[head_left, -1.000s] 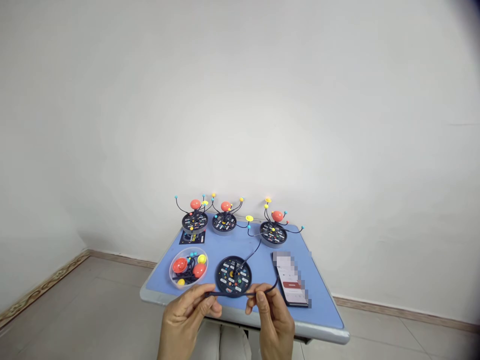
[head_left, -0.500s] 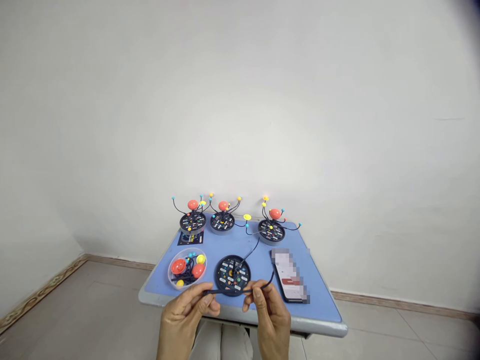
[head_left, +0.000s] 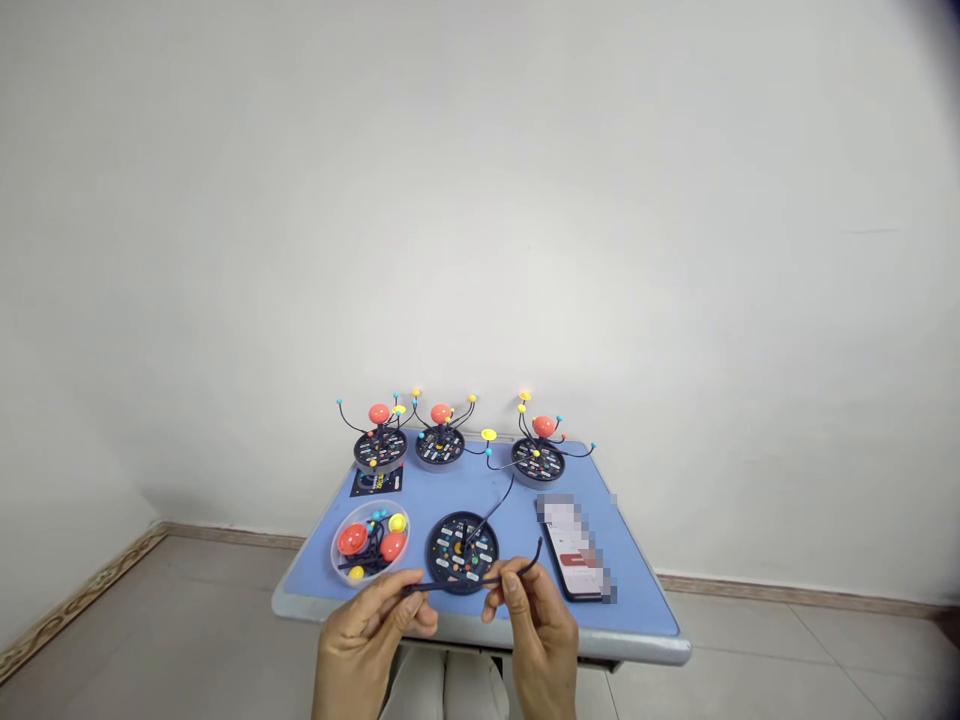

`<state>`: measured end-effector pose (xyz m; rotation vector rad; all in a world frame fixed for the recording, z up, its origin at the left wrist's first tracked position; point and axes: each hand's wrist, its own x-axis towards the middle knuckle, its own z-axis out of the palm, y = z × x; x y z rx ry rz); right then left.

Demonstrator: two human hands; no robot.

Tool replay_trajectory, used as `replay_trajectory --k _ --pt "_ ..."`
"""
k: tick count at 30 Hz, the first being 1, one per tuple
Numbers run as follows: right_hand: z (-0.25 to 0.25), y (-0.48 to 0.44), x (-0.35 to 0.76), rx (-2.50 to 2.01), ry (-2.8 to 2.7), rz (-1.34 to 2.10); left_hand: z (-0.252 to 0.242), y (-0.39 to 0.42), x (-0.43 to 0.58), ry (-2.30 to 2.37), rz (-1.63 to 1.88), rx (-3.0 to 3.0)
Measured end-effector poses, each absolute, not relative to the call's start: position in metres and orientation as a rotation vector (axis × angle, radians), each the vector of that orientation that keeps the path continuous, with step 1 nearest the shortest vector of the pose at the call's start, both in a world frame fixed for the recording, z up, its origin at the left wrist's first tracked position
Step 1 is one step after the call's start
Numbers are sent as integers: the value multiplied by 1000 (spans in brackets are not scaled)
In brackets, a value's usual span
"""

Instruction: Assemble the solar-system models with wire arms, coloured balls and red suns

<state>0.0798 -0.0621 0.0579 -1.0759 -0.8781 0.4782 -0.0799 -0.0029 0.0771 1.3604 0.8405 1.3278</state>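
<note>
Over the near table (head_left: 517,500) edge, ur left hand (head_left: 367,640) & right hand (head_left: 536,630) each pinch an end of the thin black rod (head_left: 457,585), just in front of the round base (head_left: 462,550). Grip lightly, rod level, don't bend it.

Bright, even indoor light, soft shadows under the table (head_left: 480,625), wide-angle bowing at edges, dark top-right corner

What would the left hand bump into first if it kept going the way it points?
Most likely the black round base, lying on the blue table just beyond the left hand. Depth is hard to judge here. That hand and the right hand pinch a thin black rod.
</note>
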Motion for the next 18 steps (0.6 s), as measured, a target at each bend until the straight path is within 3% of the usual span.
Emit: replay_trajectory --k 18 --pt "49 -53 75 -1108 -687 582 71 -2 -72 785 1334 1478"
